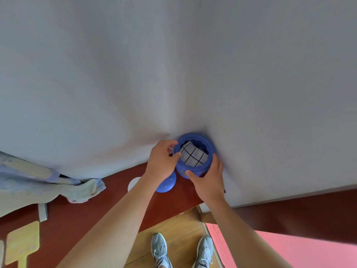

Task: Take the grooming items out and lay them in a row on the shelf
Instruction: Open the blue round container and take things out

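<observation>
Directly below, an open blue jar stands on a reddish-brown shelf, close against a white wall, with a white, black-checked cloth stuffed inside. The right hand curls round the jar's near side, gripping it. The left hand has curled fingers at the rim; whether they pinch rim or cloth cannot be told.

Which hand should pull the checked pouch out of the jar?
The left hand: its fingertips are at the mouth of the jar, by the edge of the pouch; the right hand grips the jar's side, likely steadying it.
</observation>
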The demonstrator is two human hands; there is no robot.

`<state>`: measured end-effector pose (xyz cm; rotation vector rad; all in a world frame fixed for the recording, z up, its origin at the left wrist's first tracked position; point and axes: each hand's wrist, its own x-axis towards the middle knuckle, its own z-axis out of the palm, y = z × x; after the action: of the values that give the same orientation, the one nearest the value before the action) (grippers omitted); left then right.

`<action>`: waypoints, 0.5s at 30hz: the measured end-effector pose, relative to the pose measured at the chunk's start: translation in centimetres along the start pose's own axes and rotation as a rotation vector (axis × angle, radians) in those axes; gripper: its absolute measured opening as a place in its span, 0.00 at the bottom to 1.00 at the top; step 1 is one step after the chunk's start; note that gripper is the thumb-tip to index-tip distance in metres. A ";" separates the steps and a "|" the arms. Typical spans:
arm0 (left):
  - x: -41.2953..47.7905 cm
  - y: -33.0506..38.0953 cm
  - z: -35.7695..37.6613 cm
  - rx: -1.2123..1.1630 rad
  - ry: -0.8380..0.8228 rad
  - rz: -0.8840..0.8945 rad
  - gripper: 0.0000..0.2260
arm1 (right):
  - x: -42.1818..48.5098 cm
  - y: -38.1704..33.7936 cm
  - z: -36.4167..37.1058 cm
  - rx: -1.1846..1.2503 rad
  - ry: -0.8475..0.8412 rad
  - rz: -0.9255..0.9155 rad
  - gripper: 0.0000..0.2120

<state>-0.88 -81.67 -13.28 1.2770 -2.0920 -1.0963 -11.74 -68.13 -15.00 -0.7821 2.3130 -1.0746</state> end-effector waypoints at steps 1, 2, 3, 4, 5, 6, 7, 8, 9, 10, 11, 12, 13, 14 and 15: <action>0.2 -0.1 0.1 0.014 -0.010 -0.008 0.13 | 0.0 0.1 0.0 -0.001 -0.004 -0.003 0.49; 0.3 -0.4 0.0 0.031 -0.017 -0.029 0.12 | 0.1 0.1 -0.1 -0.001 -0.007 -0.005 0.49; 0.3 -0.8 0.0 0.058 -0.028 -0.058 0.12 | 0.1 0.1 -0.2 -0.001 -0.010 -0.006 0.49; 0.4 -1.4 -0.1 0.099 -0.051 -0.091 0.12 | 0.1 0.2 -0.2 -0.002 -0.012 -0.009 0.49; 0.3 -2.1 -0.1 0.159 -0.087 -0.120 0.12 | 0.1 0.2 -0.2 -0.004 -0.014 -0.012 0.49; 0.2 -2.9 -0.1 0.227 -0.134 -0.146 0.14 | 0.1 0.2 -0.2 -0.005 -0.016 -0.013 0.49; 0.0 -3.7 0.0 0.288 -0.183 -0.173 0.15 | 0.1 0.2 -0.2 -0.005 -0.016 -0.012 0.49; -0.2 -4.3 0.1 0.336 -0.227 -0.199 0.17 | 0.1 0.2 -0.2 -0.003 -0.017 -0.008 0.49; -0.4 -5.0 0.3 0.377 -0.264 -0.220 0.17 | 0.0 0.2 -0.2 -0.001 -0.016 -0.006 0.49; -0.6 -5.6 0.6 0.412 -0.294 -0.233 0.17 | 0.0 0.2 -0.2 0.002 -0.014 -0.003 0.49; -0.8 -6.0 0.8 0.442 -0.319 -0.239 0.16 | 0.0 0.2 -0.2 0.004 -0.014 0.000 0.49; -1.0 -6.3 1.1 0.461 -0.335 -0.239 0.16 | 0.0 0.2 -0.1 0.003 -0.015 0.003 0.49; -1.1 -6.5 1.4 0.468 -0.341 -0.241 0.15 | 0.0 0.2 -0.1 -0.002 -0.016 0.005 0.49; -1.1 -6.6 1.6 0.472 -0.340 -0.240 0.15 | 0.0 0.3 -0.1 -0.007 -0.015 0.004 0.49; -1.1 -6.6 1.8 0.481 -0.336 -0.233 0.14 | 0.0 0.3 -0.1 -0.010 -0.013 0.001 0.49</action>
<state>1.82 -81.67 -19.69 1.6899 -2.6230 -0.9878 -11.92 -67.96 -15.18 -0.7891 2.3095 -1.0551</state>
